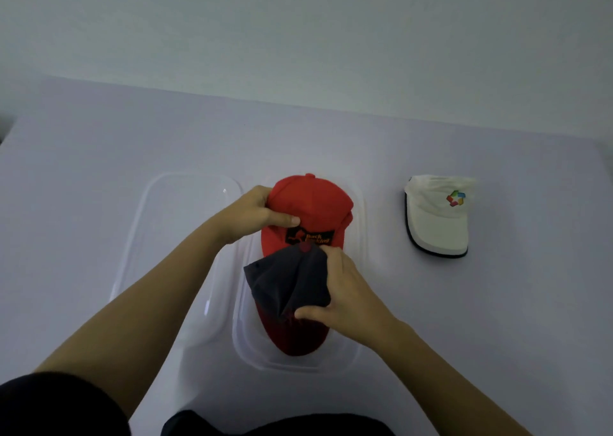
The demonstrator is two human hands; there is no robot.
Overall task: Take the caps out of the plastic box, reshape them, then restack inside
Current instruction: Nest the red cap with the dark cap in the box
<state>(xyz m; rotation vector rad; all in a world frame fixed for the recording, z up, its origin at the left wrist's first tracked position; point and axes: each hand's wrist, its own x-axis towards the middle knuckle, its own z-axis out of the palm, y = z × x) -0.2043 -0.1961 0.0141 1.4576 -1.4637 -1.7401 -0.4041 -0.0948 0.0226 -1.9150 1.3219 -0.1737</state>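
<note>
A clear plastic box (360,352) sits in the middle of the table. A red cap (315,203) with a black and orange patch lies in its far half; my left hand (255,215) grips its left side, thumb on the crown. Nearer me, a dark grey cap (285,279) with a red brim (293,336) lies in the box, overlapping the red cap's front. My right hand (348,293) pinches its crumpled crown. A white cap (438,216) with a coloured logo rests on the table to the right, outside the box.
The box's clear lid (159,236) lies flat on the table just left of the box, under my left forearm. The table is covered in pale lilac and meets a plain wall at the back.
</note>
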